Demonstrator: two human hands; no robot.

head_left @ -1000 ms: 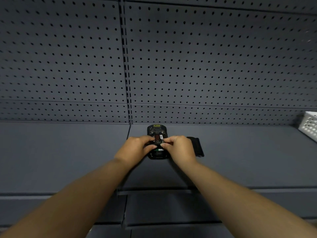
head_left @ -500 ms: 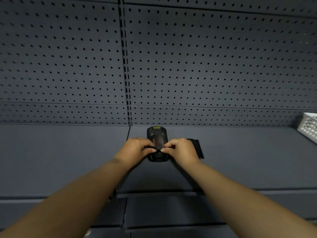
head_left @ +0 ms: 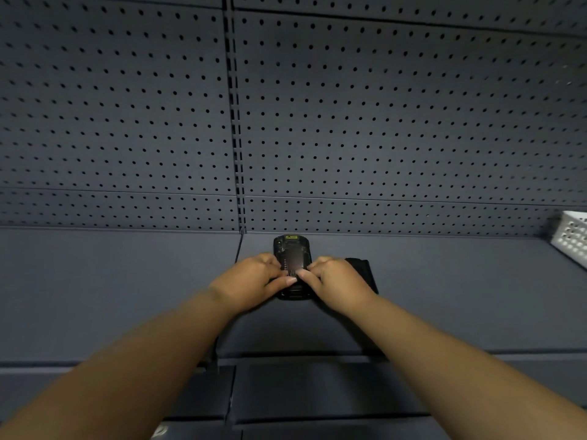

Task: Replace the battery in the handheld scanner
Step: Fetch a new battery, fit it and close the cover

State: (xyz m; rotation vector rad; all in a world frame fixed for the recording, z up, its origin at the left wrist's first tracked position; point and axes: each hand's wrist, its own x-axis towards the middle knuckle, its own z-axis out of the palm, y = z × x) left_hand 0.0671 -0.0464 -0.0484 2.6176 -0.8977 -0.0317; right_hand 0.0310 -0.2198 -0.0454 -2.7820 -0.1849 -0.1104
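Observation:
A black handheld scanner (head_left: 291, 249) lies back-up on the grey shelf (head_left: 127, 287), close to the back wall. A dark battery (head_left: 297, 261) sits flat in its open back. My left hand (head_left: 251, 284) holds the scanner's left side and my right hand (head_left: 336, 284) holds its right side. Both thumbs meet on the battery's near end and press on it. The scanner's lower half is partly hidden by my fingers.
A flat black piece (head_left: 363, 271) lies on the shelf just right of the scanner, half behind my right hand. A white perforated basket (head_left: 571, 238) stands at the far right. The grey pegboard wall (head_left: 381, 122) rises right behind the scanner. A lower shelf edge runs below.
A second ago the battery was tilted up between my fingertips with its label showing. Now it lies flat in the scanner's back, and my thumbs have slid down to its near end.

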